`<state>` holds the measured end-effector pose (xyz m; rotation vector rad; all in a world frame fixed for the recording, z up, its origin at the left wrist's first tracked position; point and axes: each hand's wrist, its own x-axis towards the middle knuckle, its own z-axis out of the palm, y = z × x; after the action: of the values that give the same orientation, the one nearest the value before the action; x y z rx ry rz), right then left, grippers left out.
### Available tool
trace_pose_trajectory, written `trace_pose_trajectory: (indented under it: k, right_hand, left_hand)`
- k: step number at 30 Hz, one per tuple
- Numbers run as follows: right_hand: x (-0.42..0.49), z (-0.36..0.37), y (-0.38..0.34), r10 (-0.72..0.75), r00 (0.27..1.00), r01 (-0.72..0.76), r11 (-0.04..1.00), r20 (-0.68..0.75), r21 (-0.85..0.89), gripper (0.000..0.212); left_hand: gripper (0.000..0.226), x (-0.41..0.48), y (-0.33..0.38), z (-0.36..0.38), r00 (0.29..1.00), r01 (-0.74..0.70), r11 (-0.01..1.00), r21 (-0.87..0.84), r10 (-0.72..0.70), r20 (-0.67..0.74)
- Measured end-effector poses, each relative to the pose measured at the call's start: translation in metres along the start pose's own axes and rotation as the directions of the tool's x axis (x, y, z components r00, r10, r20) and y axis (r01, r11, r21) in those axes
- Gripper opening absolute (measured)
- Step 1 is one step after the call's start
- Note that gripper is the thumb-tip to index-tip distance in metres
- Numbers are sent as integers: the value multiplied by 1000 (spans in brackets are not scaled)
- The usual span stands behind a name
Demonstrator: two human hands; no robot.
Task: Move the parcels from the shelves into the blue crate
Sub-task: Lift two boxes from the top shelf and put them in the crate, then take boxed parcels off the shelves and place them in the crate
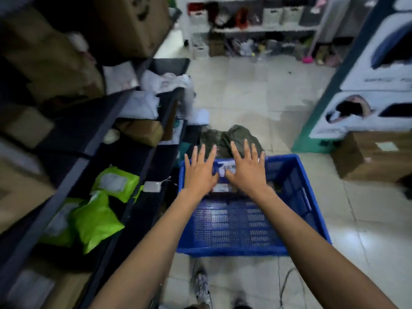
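**A:** Location? 
**B:** A storeroom with a pale tiled floor [256, 90]. Dark shelves [100, 134] run along the left side; the blue crate [296, 175] stands on the floor just beside them.

**A:** Which step is in hand? 
**B:** By my reading, a deposit. A parcel with a white label [225, 169] lies at the far end of the crate, under both hands. Most of the crate floor is bare, so the task looks early.

**A:** Hand pose? 
**B:** Both arms reach forward and down. The left hand [200, 172] and right hand [247, 172] are side by side, palms down, fingers spread, pinching nothing. Whether they touch the parcel cannot be determined.

**A:** Next move? 
**B:** Probably a turn to the left. Green parcels [98, 221] remain on a lower shelf, near the crate; soft bags, so a whole-hand grasp should suit.
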<state>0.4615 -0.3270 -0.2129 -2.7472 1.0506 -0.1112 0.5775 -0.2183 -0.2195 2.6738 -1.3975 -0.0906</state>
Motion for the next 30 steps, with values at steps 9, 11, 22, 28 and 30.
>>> trace_pose_trajectory:
  k: [9,11,22,28,30]
  right_hand:
    - [-37,-58,-149,-570,817,574,818,-87,39,88]
    - [-61,-71,-189,-663,741,670,740,-108,60,88]
    - [-270,-136,-389,-940,246,961,206,-235,185,84]
    - [-411,-166,-441,-950,36,978,-30,-310,205,86]
    - [-458,-174,-451,-947,-13,972,-88,-321,219,85]
  left_hand:
    - [89,-145,-86,-115,839,489,870,59,-451,-304]
    - [87,-193,-97,-143,765,582,812,45,-527,-370]
    - [90,-503,-123,-255,292,946,320,57,-758,-583]
    - [89,-656,-86,-286,99,992,126,-1,-780,-617]
    - [89,-702,-68,-290,55,996,89,-26,-794,-605]
